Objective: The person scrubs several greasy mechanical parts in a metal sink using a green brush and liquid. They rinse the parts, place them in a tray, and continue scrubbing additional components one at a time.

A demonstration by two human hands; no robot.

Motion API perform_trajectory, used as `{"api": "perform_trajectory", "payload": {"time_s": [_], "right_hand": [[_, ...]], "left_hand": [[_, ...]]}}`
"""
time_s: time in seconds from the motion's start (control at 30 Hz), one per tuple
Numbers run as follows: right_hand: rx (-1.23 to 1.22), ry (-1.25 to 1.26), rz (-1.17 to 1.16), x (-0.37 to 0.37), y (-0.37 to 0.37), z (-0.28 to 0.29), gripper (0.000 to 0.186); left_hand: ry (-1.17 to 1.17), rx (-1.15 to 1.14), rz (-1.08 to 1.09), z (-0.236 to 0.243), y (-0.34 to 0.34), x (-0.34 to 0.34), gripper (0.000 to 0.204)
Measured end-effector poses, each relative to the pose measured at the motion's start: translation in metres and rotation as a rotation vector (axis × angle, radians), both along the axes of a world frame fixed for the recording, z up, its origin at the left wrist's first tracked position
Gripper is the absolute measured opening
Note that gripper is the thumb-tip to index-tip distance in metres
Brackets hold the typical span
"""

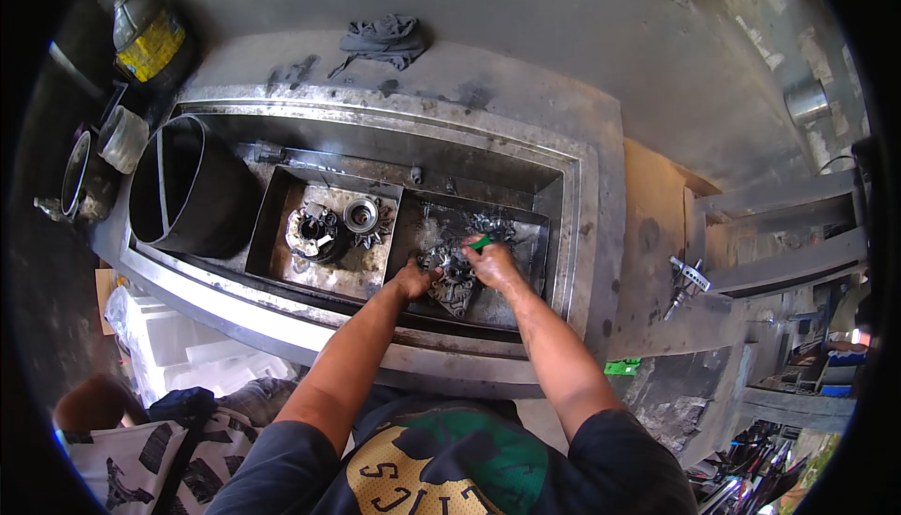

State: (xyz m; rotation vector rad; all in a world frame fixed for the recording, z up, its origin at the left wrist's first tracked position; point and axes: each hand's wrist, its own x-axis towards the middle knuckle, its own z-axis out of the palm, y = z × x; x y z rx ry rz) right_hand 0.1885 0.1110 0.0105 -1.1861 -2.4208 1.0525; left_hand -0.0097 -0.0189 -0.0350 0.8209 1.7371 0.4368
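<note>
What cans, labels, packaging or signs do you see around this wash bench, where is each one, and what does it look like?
Metal can: far left corner of the bench, round, grey with a yellow label band.
White foam packaging: below the bench's left front edge, blocky pieces under clear plastic.
Green tag: right of the bench front, small, flat, bright green.
No screens or signs show.

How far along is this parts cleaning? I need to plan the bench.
Looks done: two parts sit in the left tray. In hand: the left hand steadies a metal housing in the right tray while the right hand works it with a green-handled tool. Left: that housing is still grimy.
</note>
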Motion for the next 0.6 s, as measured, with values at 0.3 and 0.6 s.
{"api": "perform_trajectory", "payload": {"time_s": [0.3, 0.6], "right_hand": [[-0.031, -0.044, 0.089, 0.018, -0.016, 0.029, 0.017], [-0.187, -0.308, 0.046, 0.031, -0.008, 0.023, 0.017]], "left_hand": [[0.079, 0.008, -0.064, -0.004, 0.001, -0.001, 0.116], [0.113, 0.015, -0.029, -0.004, 0.002, -0.012, 0.106]]}}
